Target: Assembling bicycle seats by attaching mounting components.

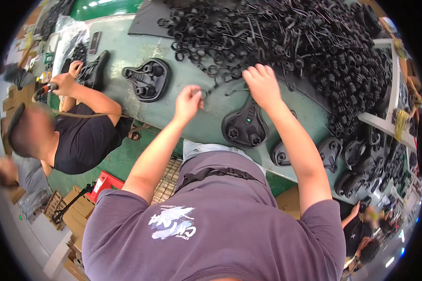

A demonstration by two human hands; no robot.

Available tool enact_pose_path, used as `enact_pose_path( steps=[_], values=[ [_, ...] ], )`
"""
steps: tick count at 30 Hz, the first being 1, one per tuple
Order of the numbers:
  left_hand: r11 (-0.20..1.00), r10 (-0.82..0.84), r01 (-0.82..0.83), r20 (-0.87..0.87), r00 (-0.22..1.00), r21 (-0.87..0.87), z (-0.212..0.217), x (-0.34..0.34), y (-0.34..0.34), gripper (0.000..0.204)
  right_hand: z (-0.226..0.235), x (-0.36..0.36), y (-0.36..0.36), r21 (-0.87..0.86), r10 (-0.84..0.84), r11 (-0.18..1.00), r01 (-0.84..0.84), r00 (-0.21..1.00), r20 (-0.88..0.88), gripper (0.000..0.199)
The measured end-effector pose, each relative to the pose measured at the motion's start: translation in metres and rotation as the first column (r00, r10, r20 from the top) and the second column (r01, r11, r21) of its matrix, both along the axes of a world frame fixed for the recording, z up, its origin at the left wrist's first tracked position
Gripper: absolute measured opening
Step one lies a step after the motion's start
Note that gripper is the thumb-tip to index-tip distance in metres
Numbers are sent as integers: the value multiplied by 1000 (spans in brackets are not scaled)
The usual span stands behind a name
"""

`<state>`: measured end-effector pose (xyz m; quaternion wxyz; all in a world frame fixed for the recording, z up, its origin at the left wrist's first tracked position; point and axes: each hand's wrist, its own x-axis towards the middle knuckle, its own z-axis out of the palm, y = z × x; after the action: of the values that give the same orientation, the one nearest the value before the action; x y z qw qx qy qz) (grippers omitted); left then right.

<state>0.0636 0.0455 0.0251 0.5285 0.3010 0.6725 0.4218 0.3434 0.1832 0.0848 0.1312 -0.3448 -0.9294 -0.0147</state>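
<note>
A black bicycle saddle [245,126] lies underside up on the green table in front of me, its narrow nose pointing away. My right hand [262,85] is over that nose with its fingers curled down, and whatever they grip is hidden. Beside those fingers is a curved black strip [236,87]. My left hand [189,103] is closed in a pinch, left of the saddle, with a thin black ring [204,94] at its fingertips. Farther left rests another upturned black saddle [147,80], apart from both hands.
A large heap of black rings and straps [286,40] covers the far right of the table [183,70]. More saddles [330,152] lie near the right edge. At the left, a co-worker [84,145] holds a tool [47,89] near another saddle [94,70].
</note>
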Motion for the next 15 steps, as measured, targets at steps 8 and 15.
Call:
enact_pose_path(
  steps=[8,15],
  values=[
    [936,-278,348,-707,651,-49,-7,10,-87,50,51,87,-109,-528,-602,788,316,573,-556,40],
    [889,-362,449,-733,575,-87,-13,21,-70,52,10,179,-166,-771,-832,545,329,94,-547,15]
  ],
)
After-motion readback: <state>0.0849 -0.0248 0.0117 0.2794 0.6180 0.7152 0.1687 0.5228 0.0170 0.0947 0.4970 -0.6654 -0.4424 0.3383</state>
